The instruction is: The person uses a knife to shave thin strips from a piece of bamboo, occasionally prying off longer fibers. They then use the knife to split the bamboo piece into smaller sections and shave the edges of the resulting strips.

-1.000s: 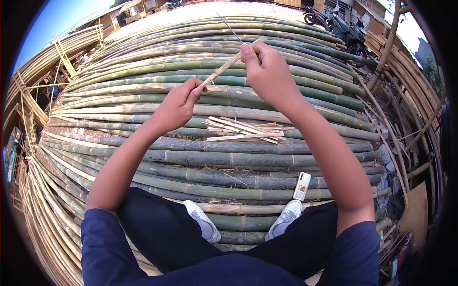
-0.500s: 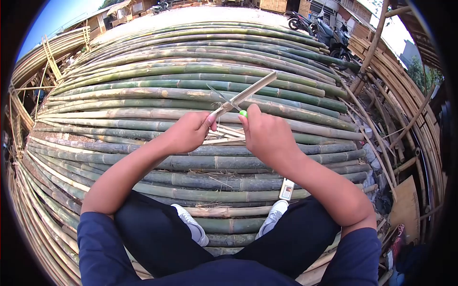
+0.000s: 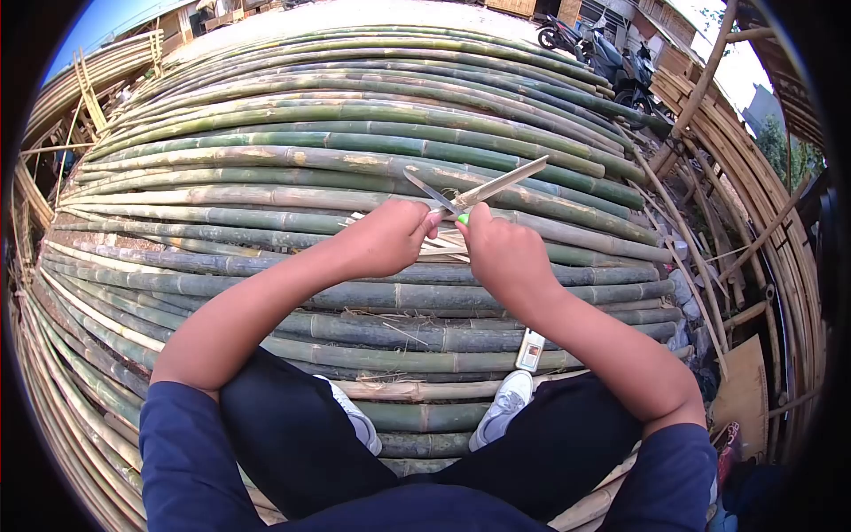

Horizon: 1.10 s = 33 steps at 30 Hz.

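Observation:
My left hand point(image 3: 387, 237) pinches the near end of a pale bamboo stick point(image 3: 502, 183) that slants up to the right. My right hand point(image 3: 499, 248) is closed around a knife with a green handle tip point(image 3: 463, 218); its thin blade point(image 3: 428, 191) points up-left and crosses the stick just beyond my left fingers. Both hands sit close together above a small heap of cut bamboo slivers point(image 3: 441, 247), mostly hidden behind them.
I sit on a wide stack of long green bamboo poles point(image 3: 266, 168). A small white device point(image 3: 530, 349) lies beside my right shoe point(image 3: 501, 418). Motorbikes point(image 3: 603, 53) stand at the far right, and bent bamboo strips point(image 3: 753, 230) line the right side.
My hands came down from high over the poles to just above the slivers. The right hand pulled in next to the left, and the knife blade now crosses the stick near my left fingers.

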{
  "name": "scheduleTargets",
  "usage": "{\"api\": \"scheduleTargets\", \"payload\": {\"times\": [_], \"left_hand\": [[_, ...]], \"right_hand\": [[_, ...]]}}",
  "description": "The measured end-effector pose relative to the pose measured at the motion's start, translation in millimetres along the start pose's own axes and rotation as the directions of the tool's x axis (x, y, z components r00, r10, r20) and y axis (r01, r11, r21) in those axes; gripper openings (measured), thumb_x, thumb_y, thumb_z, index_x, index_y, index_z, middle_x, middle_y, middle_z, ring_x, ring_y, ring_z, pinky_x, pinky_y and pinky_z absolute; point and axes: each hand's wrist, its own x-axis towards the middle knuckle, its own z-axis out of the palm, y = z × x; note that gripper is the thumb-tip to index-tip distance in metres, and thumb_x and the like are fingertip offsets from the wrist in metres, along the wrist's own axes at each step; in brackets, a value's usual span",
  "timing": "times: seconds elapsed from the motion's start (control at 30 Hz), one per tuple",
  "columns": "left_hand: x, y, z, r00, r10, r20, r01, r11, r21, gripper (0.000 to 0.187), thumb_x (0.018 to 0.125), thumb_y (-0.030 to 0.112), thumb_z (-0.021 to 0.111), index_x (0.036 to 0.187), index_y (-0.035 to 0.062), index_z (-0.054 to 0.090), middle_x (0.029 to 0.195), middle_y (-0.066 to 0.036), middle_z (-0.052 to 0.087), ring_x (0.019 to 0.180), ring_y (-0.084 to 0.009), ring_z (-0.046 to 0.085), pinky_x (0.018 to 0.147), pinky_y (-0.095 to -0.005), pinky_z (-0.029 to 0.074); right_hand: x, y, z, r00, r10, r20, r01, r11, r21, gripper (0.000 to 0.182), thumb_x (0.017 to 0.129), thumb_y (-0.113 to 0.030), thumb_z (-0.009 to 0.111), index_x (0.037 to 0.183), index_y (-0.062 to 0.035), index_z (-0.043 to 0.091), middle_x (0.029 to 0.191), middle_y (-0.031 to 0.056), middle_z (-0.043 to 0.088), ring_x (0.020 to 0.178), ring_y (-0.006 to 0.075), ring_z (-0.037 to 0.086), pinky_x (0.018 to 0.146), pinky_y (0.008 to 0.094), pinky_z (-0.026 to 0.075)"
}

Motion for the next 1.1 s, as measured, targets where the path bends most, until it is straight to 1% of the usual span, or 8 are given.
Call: {"api": "scheduleTargets", "payload": {"times": [0.1,0.13,0.2,0.43,0.5,0.67,0.9,1.1], "left_hand": [[1.2,-13.7,8.4,0.986,0.119,-0.120,-0.107,0.989,0.102,0.032,0.097,0.018,0.039,0.082,-0.0027,0.059,0.075,-0.024,0.059,0.075,-0.0397,0.057,0.070,-0.0460,0.045],[0.3,-12.0,7.2,0.986,0.115,-0.118,-0.103,0.990,0.096,0.032,0.097,0.018,0.039,0.082,-0.0027,0.059,0.075,-0.024,0.059,0.075,-0.0397,0.057,0.070,-0.0460,0.045],[1.3,-3.9,1.6,0.999,-0.014,-0.039,0.016,0.998,0.063,0.031,0.096,0.018,0.041,0.081,-0.0036,0.058,0.075,-0.025,0.059,0.075,-0.0407,0.057,0.069,-0.0465,0.045],[2.9,-10.1,11.6,0.998,-0.048,0.051,0.046,0.998,0.035,0.030,0.097,0.018,0.040,0.083,-0.0037,0.055,0.076,-0.025,0.058,0.076,-0.0429,0.055,0.068,-0.0461,0.043],[8.4,-21.3,15.2,1.000,0.000,-0.008,0.002,0.981,0.193,0.030,0.097,0.018,0.040,0.083,-0.0033,0.055,0.076,-0.025,0.058,0.075,-0.0431,0.055,0.067,-0.0460,0.043],[-2.6,-23.6,7.5,0.992,-0.120,-0.031,0.124,0.980,0.153,0.034,0.098,0.021,0.040,0.082,-0.0042,0.054,0.072,-0.027,0.056,0.073,-0.0452,0.053,0.066,-0.0473,0.042],[-13.1,-4.5,-5.7,0.999,-0.050,0.007,0.050,0.998,0.037,0.035,0.099,0.022,0.039,0.081,-0.0036,0.054,0.071,-0.025,0.055,0.070,-0.0440,0.052,0.065,-0.0460,0.042],[-7.9,1.2,7.9,0.998,-0.062,0.031,0.058,0.992,0.110,0.032,0.098,0.021,0.040,0.080,-0.0029,0.053,0.071,-0.024,0.056,0.070,-0.0435,0.053,0.064,-0.0473,0.042]], "right_hand": [[-8.7,-15.3,-8.0,0.990,-0.117,-0.081,0.117,0.993,-0.006,0.027,0.094,-0.027,0.050,0.079,-0.0054,0.044,0.050,0.0079,0.053,0.044,0.0253,0.057,0.040,0.0360,0.045],[-2.6,-5.4,-2.4,1.000,0.020,0.002,-0.020,0.999,-0.029,0.030,0.095,-0.030,0.049,0.077,-0.0057,0.045,0.052,0.0080,0.056,0.046,0.0225,0.061,0.039,0.0335,0.047],[-2.9,-1.5,4.9,0.999,0.031,0.013,-0.031,0.999,-0.009,0.030,0.095,-0.029,0.049,0.078,-0.0053,0.045,0.052,0.0086,0.056,0.046,0.0229,0.061,0.039,0.0336,0.047],[0.0,-0.4,7.7,0.999,-0.011,0.036,0.012,1.000,-0.009,0.028,0.095,-0.028,0.048,0.081,-0.0035,0.046,0.053,0.0093,0.057,0.048,0.0256,0.062,0.041,0.0350,0.048],[-5.2,-17.0,1.3,1.000,-0.023,0.009,0.023,1.000,0.003,0.028,0.095,-0.028,0.048,0.080,-0.0036,0.045,0.053,0.0093,0.057,0.048,0.0264,0.061,0.041,0.0357,0.048],[-0.5,13.1,2.0,0.991,0.131,-0.040,-0.129,0.990,0.052,0.026,0.095,-0.024,0.049,0.080,-0.0033,0.044,0.052,0.0131,0.055,0.046,0.0316,0.058,0.041,0.0404,0.046],[-1.1,21.3,5.9,0.997,0.079,-0.020,-0.077,0.994,0.078,0.026,0.094,-0.023,0.049,0.079,-0.0021,0.045,0.055,0.0153,0.057,0.050,0.0312,0.061,0.042,0.0393,0.048],[1.9,2.9,-24.1,0.982,0.182,-0.057,-0.128,0.850,0.511,0.026,0.091,-0.021,0.055,0.087,0.0047,0.055,0.061,0.0214,0.058,0.057,0.0375,0.061,0.052,0.0453,0.047]]}}
